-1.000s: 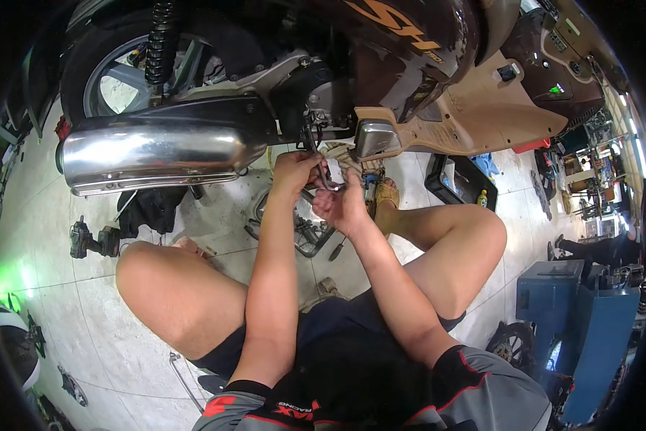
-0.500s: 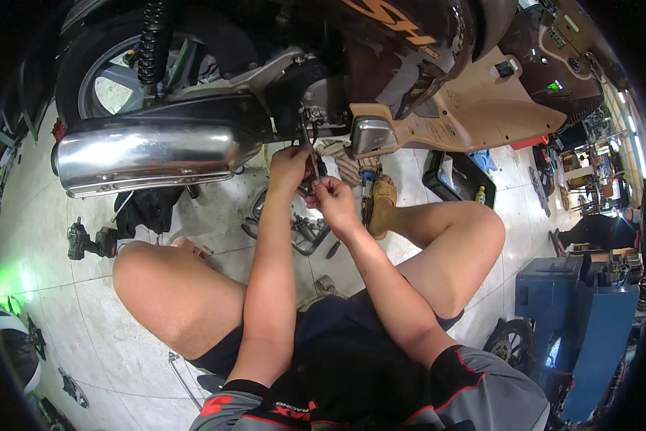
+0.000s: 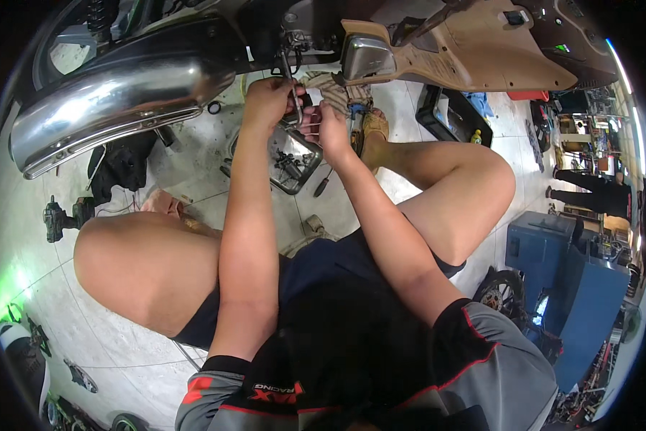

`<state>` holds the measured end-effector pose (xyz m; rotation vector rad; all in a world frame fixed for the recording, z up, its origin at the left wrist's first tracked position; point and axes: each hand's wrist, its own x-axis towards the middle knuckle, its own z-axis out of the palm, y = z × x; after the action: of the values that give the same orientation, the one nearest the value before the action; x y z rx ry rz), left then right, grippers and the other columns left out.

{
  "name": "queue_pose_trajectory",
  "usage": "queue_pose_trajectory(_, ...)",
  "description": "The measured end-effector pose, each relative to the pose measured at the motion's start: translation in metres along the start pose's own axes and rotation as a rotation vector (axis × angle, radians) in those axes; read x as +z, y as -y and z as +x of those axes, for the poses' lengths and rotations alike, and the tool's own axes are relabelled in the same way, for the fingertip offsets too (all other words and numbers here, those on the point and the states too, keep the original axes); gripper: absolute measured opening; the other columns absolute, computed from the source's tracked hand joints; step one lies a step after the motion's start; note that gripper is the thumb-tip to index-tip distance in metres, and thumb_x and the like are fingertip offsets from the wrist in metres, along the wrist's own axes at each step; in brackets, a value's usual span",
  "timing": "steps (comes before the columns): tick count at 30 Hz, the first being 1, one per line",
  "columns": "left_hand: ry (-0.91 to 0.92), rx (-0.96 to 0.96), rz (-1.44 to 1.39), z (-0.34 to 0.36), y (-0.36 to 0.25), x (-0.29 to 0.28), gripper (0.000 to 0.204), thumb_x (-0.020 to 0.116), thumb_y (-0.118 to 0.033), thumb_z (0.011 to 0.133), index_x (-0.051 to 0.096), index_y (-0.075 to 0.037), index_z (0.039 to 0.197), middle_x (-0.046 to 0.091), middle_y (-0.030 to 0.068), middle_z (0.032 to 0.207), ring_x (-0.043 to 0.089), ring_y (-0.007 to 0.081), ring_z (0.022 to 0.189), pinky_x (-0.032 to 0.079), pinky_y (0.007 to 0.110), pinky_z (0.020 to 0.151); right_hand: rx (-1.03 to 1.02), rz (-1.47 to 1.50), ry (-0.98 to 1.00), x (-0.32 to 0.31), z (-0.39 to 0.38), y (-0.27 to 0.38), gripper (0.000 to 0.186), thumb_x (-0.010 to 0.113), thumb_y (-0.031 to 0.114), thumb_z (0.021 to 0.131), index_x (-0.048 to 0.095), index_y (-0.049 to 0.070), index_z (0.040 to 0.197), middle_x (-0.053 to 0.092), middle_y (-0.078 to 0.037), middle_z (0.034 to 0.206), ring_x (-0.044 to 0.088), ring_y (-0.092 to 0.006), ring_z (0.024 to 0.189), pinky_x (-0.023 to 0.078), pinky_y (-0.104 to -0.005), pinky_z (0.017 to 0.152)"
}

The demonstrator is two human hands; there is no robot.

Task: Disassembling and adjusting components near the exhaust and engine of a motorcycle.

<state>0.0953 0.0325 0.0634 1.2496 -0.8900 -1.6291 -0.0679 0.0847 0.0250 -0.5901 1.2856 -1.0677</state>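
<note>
Under the brown scooter (image 3: pixel 466 54), my left hand (image 3: pixel 267 104) is closed around a bent metal bar (image 3: pixel 287 65) that hangs down below the engine. My right hand (image 3: pixel 330 131) is just to its right, fingers curled beside the bar's lower bend and thumb pointing up. Whatever lies between the right fingers is too small to make out. Beneath my hands a metal tray (image 3: pixel 310 176) on the floor holds several small dark metal parts.
A chrome exhaust muffler (image 3: pixel 107 108) reaches across the upper left. On the tiles are a screwdriver (image 3: pixel 323 187), a cordless power tool (image 3: pixel 56 217), a dark cloth (image 3: pixel 122 165) and a black bin (image 3: pixel 438 115). A blue cabinet (image 3: pixel 545 251) stands at right; another person's legs (image 3: pixel 588 190) show beyond.
The view has tipped down, so the scooter and muffler sit higher in the picture. My right hand has turned, with its thumb now up, and more of the tray shows.
</note>
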Motion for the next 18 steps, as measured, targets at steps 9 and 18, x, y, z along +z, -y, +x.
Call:
queue_pose_trajectory(9, -0.096, 0.021, -0.046, -0.015, -0.004, 0.002, 0.022, 0.059, -0.016, 0.102, 0.069, 0.001, 0.111, 0.076, 0.0094, 0.093, 0.071, 0.0151, 0.073, 0.055, 0.026, 0.064, -0.068, -1.281, -0.141, -0.108, 0.029, -0.143, 0.029, 0.060, 0.025, 0.093, 0.074, 0.008, 0.110, 0.072, -0.022, 0.102, 0.068, -0.0422, 0.105, 0.053, -0.0490, 0.096)
queue_pose_trajectory(18, -0.227, 0.034, 0.133, -0.026, 0.021, -0.009, 0.021, 0.057, -0.013, 0.100, 0.071, 0.002, 0.105, 0.072, 0.0085, 0.081, 0.067, 0.0142, 0.064, 0.054, 0.027, 0.061, -0.271, -1.741, 0.297, -0.091, 0.089, -0.192, 0.025, 0.068, 0.025, 0.085, 0.071, 0.014, 0.107, 0.068, -0.015, 0.108, 0.067, -0.0363, 0.105, 0.056, -0.0471, 0.089)
